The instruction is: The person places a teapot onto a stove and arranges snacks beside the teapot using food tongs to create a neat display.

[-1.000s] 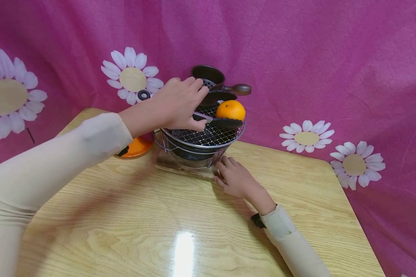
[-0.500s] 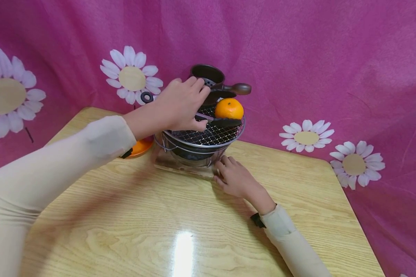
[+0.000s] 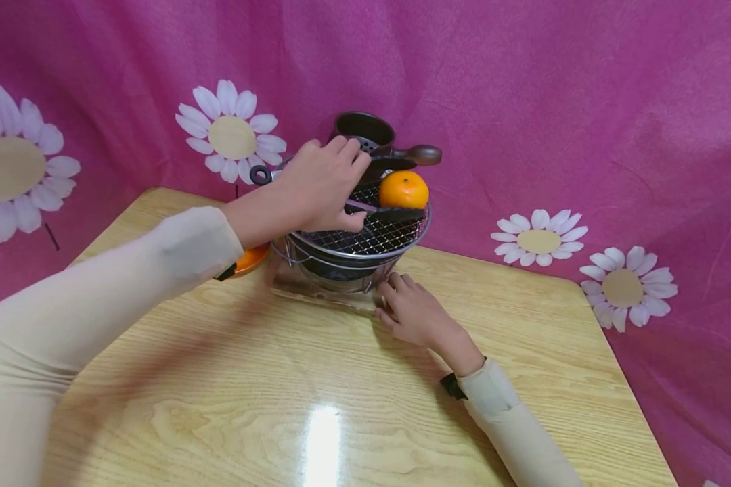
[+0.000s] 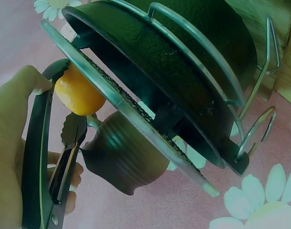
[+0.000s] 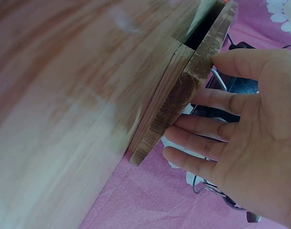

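Note:
My left hand (image 3: 325,186) holds a pair of kitchen tongs (image 4: 38,143) from above, with the thumb along one arm. The tongs' black scalloped tips lie on either side of an orange (image 3: 404,190), which sits on the wire grate (image 3: 371,238) of a small round tabletop grill (image 4: 183,71). One tip touches the orange; whether the other does, I cannot tell. Below, my right hand (image 3: 414,311) rests its loosely bent fingers against the edge of the wooden board (image 5: 171,102) under the grill, without gripping it.
Behind the orange stands a dark brown side-handled teapot (image 3: 363,126) without a lid, strainer holes showing inside. An orange round object (image 3: 252,259) is partly hidden by my left forearm. A pink flowered cloth (image 3: 524,101) hangs behind the wooden table (image 3: 250,379).
My left hand and the tongs have shifted slightly to the right. The orange has turned a little, its stem spot now facing more upward and right. My right hand has stayed put.

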### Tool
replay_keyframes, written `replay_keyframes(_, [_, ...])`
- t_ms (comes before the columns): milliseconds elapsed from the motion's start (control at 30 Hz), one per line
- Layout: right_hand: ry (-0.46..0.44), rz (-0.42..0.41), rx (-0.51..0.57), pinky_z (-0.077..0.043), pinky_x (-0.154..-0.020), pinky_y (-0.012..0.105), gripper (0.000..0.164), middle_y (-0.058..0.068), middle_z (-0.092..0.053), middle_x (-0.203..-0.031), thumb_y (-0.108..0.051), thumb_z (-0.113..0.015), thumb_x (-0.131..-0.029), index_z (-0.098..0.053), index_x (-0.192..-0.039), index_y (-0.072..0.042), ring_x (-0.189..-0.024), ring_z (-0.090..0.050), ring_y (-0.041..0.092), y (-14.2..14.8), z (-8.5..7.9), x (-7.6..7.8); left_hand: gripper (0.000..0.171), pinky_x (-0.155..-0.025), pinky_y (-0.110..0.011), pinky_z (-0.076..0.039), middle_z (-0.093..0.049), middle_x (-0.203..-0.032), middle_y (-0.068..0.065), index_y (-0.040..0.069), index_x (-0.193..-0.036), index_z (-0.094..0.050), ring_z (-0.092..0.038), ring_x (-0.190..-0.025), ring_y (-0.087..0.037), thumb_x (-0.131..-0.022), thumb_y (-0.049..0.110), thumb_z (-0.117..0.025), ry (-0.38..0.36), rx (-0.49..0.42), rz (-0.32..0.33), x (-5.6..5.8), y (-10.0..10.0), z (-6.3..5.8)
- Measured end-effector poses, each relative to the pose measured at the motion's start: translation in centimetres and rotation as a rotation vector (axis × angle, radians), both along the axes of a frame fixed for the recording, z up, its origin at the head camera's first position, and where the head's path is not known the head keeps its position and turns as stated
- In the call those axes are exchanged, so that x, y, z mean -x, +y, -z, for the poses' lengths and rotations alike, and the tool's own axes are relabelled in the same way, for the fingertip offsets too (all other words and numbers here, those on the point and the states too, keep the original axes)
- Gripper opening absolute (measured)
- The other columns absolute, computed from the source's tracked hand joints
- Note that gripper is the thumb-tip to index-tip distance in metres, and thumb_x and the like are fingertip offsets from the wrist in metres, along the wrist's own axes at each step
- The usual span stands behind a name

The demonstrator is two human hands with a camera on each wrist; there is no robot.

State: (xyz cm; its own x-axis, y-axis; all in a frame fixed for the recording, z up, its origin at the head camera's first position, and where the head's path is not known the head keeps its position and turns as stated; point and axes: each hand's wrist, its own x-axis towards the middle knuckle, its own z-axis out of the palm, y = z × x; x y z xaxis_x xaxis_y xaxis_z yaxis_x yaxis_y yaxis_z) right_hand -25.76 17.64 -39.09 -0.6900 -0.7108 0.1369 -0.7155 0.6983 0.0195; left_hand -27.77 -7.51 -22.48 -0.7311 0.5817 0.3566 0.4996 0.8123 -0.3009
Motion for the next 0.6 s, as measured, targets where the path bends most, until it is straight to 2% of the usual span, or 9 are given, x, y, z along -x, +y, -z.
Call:
replay_keyframes(333, [-0.002, 0.004, -0.001, -0.052, -0.081, 0.048, 0.019, 0.013, -0.054, -0.111, -0.026, -0.063, -0.097, -0.057, -0.105, -0.01, -0.1, -0.055, 0.032, 0.02, -0.01, 0.05, 0.079, -0.077, -0.045, -0.056, -0.057, -0.123, -0.021, -0.002, -0.13, -0.051, -0.055, -0.11, -0.035, -0.084, 0.061, -0.062, 0.009, -0.005, -0.013, -0.02, 0.0, 0.22])
replay_keyframes(600, [-0.009, 0.002, 0.0, -0.052, -0.082, 0.048, 0.019, 0.013, -0.054, -0.111, -0.026, -0.062, -0.098, -0.057, -0.106, -0.01, -0.101, -0.055, 0.033, -0.03, -0.08, 0.0, 0.08, -0.067, -0.042, -0.057, -0.06, -0.114, -0.02, -0.003, -0.124, -0.054, -0.058, -0.098, -0.034, -0.083, 0.064, -0.066, 0.097, 0.014, 0.009, 0.16, -0.47, 0.86])
